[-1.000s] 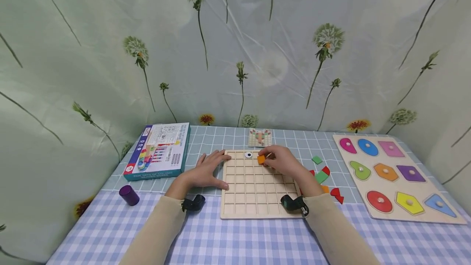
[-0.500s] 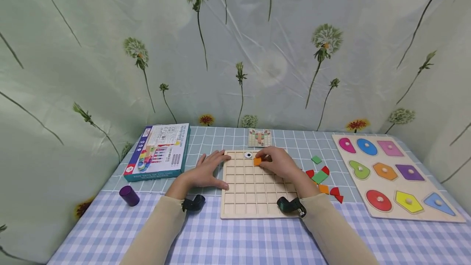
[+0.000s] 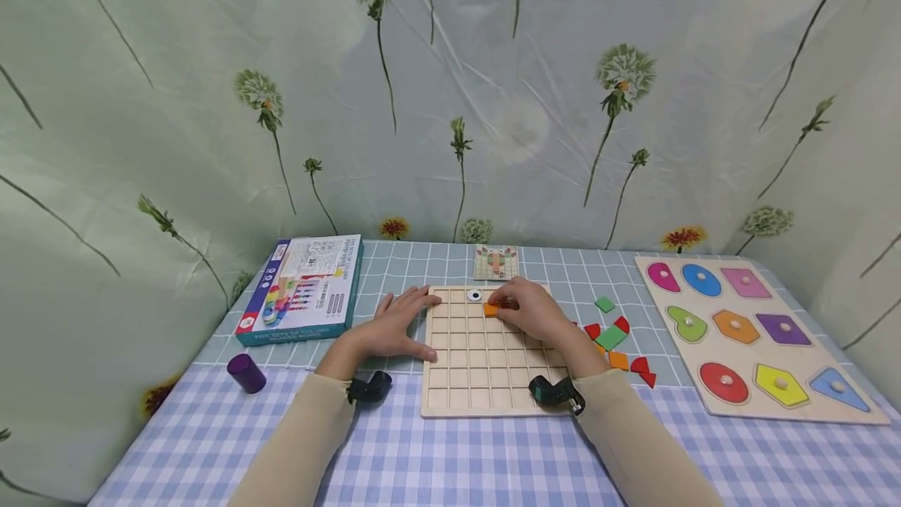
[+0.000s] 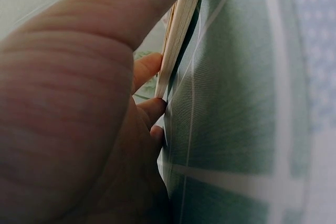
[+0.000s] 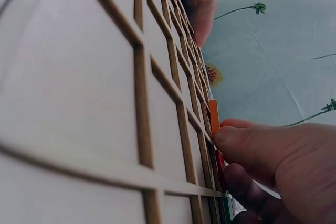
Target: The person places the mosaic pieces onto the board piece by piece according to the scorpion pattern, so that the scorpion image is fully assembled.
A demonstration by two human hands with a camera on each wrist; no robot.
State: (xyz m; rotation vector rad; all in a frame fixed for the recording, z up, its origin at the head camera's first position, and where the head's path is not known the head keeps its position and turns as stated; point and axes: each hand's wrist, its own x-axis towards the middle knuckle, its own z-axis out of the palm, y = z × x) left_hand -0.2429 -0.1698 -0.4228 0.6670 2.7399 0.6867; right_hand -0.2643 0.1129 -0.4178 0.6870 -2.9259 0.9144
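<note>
Purple cylinder (image 3: 246, 374) near flat box (image 3: 299, 288), side reading "FIVE SETS OF COLUMN"; line beneath probably too small to trust. Left hand (image 3: 389, 327), fingers spread, touches grid board's (image 3: 479, 379) left edge. Right hand (image 3: 536, 311) pinches orange tile (image 3: 489, 311) near far edge, just beside eye tile (image 3: 475, 296). Loose pieces (image 3: 611, 337) narrow gap to knobbed shape board (image 3: 695, 356).

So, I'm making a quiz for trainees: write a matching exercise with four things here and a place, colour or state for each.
1. left hand
2. right hand
3. cylinder
4. eye piece

A. purple
B. pinching an orange square
C. in the far row of the grid board
D. touching the grid board's left edge

Pairs: 1-D, 2-B, 3-A, 4-C
</note>
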